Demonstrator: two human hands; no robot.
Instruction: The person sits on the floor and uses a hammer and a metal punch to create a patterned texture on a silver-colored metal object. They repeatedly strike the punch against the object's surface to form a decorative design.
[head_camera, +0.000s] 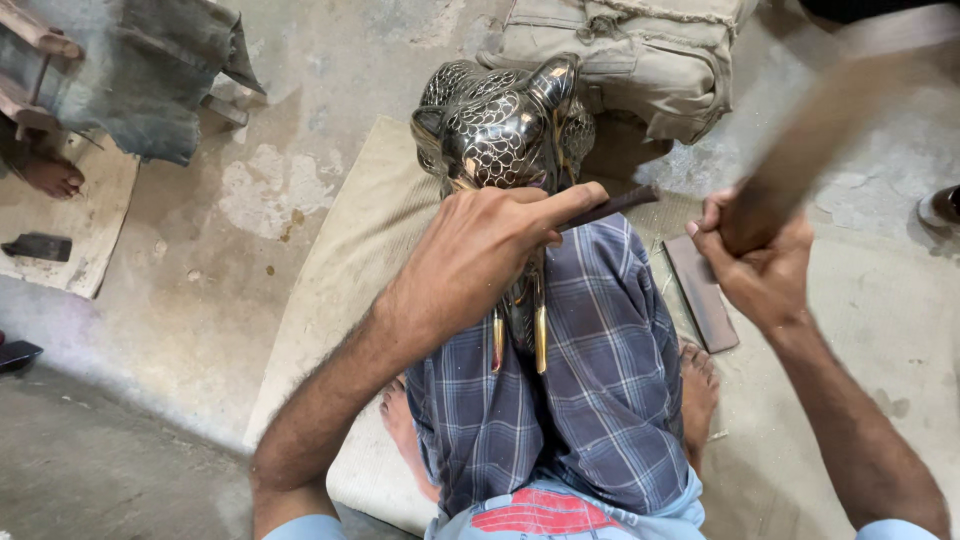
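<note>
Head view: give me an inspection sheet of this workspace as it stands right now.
Surface: beige mat spread over a stained concrete floor; the person sits on it.
Job's things: patterned metal figure propped on the checked-cloth lap; thin dark punch laid against it; wooden mallet raised, blurred.
Clutter: flat dark bar on the mat by the right foot; small dark block on a mat piece at far left.
Grips: left hand closed on the punch; right hand closed on the mallet handle.
Cables: nothing seen.
Surroundings: tan sack behind the figure; another person's bare foot at upper left.
</note>
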